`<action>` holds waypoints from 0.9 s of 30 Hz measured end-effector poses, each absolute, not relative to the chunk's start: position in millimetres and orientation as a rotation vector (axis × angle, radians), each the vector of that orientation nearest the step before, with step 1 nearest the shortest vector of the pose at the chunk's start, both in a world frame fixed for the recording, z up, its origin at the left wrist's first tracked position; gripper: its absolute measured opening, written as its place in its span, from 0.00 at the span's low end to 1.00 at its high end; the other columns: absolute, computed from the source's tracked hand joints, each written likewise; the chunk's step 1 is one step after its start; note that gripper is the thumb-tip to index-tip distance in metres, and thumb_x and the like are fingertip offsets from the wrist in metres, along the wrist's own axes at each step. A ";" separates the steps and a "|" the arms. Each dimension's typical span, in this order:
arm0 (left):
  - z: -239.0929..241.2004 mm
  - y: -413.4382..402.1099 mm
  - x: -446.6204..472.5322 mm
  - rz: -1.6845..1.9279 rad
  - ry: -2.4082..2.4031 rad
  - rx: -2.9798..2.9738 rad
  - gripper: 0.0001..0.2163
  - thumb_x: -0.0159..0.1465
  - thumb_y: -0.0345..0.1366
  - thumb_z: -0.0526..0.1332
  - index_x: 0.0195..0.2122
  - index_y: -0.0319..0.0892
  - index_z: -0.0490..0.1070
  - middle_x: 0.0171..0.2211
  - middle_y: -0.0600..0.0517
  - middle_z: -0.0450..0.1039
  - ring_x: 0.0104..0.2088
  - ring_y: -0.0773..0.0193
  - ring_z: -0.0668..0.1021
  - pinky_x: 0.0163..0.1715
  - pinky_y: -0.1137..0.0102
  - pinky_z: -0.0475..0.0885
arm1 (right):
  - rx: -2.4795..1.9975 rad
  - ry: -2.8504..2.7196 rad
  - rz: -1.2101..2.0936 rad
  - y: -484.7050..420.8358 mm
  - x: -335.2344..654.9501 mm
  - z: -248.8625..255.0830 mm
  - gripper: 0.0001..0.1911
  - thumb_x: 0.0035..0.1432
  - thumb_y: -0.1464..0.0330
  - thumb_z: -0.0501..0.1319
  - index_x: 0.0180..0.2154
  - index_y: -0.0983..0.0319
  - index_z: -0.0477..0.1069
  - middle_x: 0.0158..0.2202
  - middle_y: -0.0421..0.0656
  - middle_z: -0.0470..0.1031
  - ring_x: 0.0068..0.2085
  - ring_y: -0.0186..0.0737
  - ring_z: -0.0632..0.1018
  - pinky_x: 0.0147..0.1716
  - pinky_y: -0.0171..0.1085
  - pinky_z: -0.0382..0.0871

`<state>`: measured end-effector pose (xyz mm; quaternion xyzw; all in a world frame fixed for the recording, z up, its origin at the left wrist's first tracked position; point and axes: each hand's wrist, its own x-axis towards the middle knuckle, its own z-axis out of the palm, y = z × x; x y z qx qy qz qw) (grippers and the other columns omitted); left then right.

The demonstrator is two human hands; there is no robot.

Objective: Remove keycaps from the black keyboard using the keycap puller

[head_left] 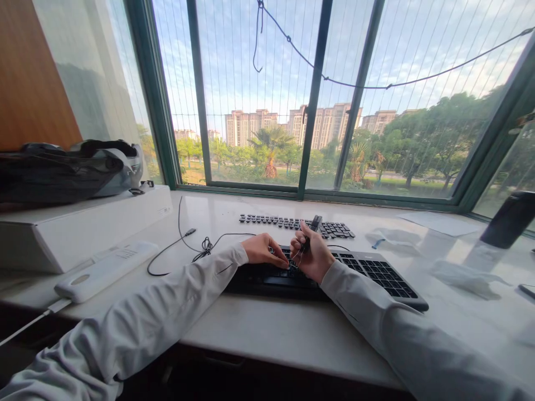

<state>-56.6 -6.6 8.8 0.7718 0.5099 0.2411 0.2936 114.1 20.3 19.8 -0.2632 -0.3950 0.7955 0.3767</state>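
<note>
A black keyboard (387,274) lies on the white counter in front of me. Its right-hand block shows dark, grid-like sockets, and my forearms and hands cover part of the rest. My right hand (315,257) is closed around a black-handled keycap puller (316,223), its thin wires reaching down toward the keys. My left hand (264,250) is just left of those wires, thumb and fingers pinched together low over the keyboard; whatever is between the fingertips is too small to make out. Behind the keyboard, loose black keycaps (273,221) lie in rows.
A cable (207,245) with a plug end coils left of the keyboard. Further left are a white power strip (106,273) and a white box (96,223) bearing a dark bag (62,172). Clear plastic bags (466,277) and a dark cylinder (507,220) are at right.
</note>
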 end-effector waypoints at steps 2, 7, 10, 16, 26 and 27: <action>8.1 -5.3 -56.9 0.639 1.365 2.048 0.20 0.48 0.51 0.68 0.36 0.41 0.81 0.23 0.53 0.76 0.26 0.67 0.70 0.29 0.73 0.61 | -0.703 -1.017 2.028 19.4 112.6 18.2 0.27 0.59 0.50 0.53 0.19 0.60 0.50 0.16 0.35 0.55 0.17 0.29 0.56 0.17 0.30 0.55; 7.8 -4.7 -57.3 0.627 1.339 2.007 0.20 0.48 0.50 0.68 0.36 0.41 0.81 0.27 0.52 0.78 0.29 0.65 0.72 0.32 0.72 0.63 | -0.751 -0.995 2.022 19.0 110.6 15.9 0.27 0.59 0.50 0.53 0.19 0.60 0.50 0.16 0.35 0.55 0.17 0.29 0.58 0.17 0.29 0.55; 8.0 -5.4 -57.1 0.635 1.365 2.012 0.21 0.47 0.50 0.68 0.37 0.41 0.81 0.27 0.52 0.78 0.29 0.65 0.72 0.32 0.72 0.62 | -0.767 -1.033 1.980 20.4 106.1 14.2 0.27 0.59 0.49 0.51 0.19 0.60 0.49 0.16 0.35 0.55 0.17 0.28 0.57 0.16 0.29 0.53; 9.3 -6.8 -56.0 0.642 1.399 2.012 0.22 0.46 0.51 0.68 0.36 0.40 0.81 0.24 0.54 0.75 0.28 0.66 0.70 0.32 0.71 0.61 | -0.840 -1.107 1.884 18.8 94.6 12.3 0.28 0.57 0.46 0.51 0.19 0.59 0.48 0.14 0.34 0.55 0.15 0.28 0.55 0.14 0.30 0.51; 1.1 -4.7 -57.7 0.743 1.403 1.969 0.20 0.44 0.49 0.69 0.28 0.35 0.80 0.21 0.53 0.72 0.25 0.68 0.68 0.27 0.72 0.61 | -0.697 -1.237 1.743 5.5 85.9 7.3 0.28 0.51 0.46 0.59 0.17 0.60 0.51 0.12 0.34 0.56 0.16 0.30 0.60 0.16 0.30 0.55; 0.0 -4.2 -57.8 0.753 1.387 1.975 0.18 0.45 0.48 0.69 0.28 0.35 0.80 0.21 0.53 0.71 0.25 0.68 0.68 0.27 0.73 0.61 | -0.675 -1.273 1.708 4.0 85.4 5.7 0.28 0.50 0.46 0.59 0.17 0.59 0.52 0.12 0.34 0.56 0.17 0.31 0.62 0.16 0.31 0.56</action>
